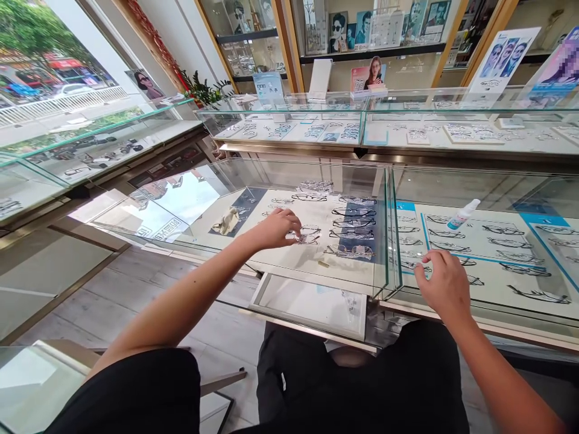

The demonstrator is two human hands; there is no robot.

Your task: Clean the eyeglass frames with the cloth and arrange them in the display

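Observation:
My left hand (279, 229) reaches over the glass counter with its fingers bent down and drawn together. Its fingertips meet the left edge of a pair of eyeglasses (310, 235); whether they grip it I cannot make out. To the right of that pair, several dark-framed eyeglasses (353, 224) lie in a column on a dark blue strip. My right hand (446, 280) is above the neighbouring case, thumb and forefinger curled together in a pinch. Anything between those fingers is too small to tell. A small white spray bottle (463, 215) is beyond it.
A pulled-out drawer (308, 301) is below the counter, close to my lap. A crumpled beige cloth (226, 222) lies on the left. More eyeglasses (503, 229) fill the right case. Another glass showcase (289, 128) with standing advertising cards runs along the back.

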